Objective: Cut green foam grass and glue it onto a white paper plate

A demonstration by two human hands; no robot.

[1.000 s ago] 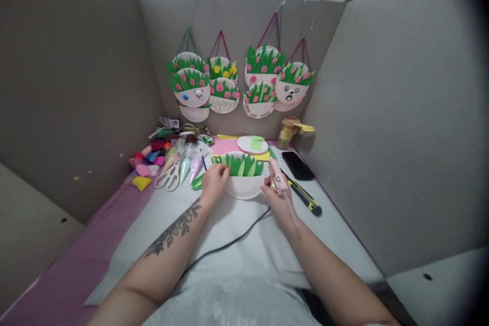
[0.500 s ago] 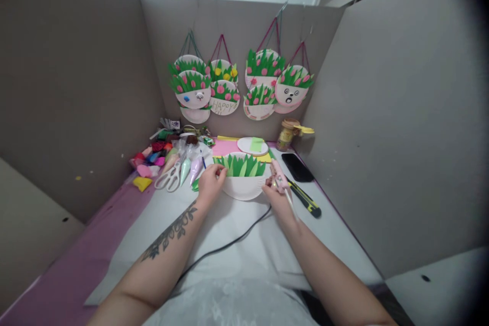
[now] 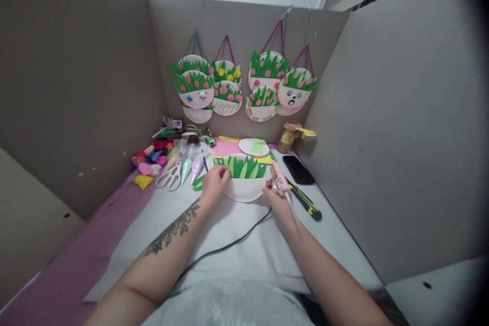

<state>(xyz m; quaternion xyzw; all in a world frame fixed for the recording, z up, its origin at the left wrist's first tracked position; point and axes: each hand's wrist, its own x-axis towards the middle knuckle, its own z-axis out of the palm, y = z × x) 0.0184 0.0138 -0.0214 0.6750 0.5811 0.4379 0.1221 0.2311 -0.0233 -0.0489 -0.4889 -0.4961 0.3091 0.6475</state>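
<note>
A white paper plate pocket lies in front of me, with a row of green paper leaves standing up out of its straight edge. At its left side, my left hand has its fingertips pinched together against the leaves and the edge; what lies between them is hidden. On the right, my right hand is wrapped round a pink glue gun, its thumb touching the plate's right rim. A clear glue stick trails from the gun's back. Loose green leaves lie beside my left hand.
White scissors, piping bags and coloured clay packs crowd the left. A cutter knife, black phone and jar stand right. A black cable crosses the white sheet. Decorated plates hang on the back panel.
The fingers of my left hand have drawn closer together at the plate's left side. My right hand and the glue gun stay almost in place. The view has shifted slightly.
</note>
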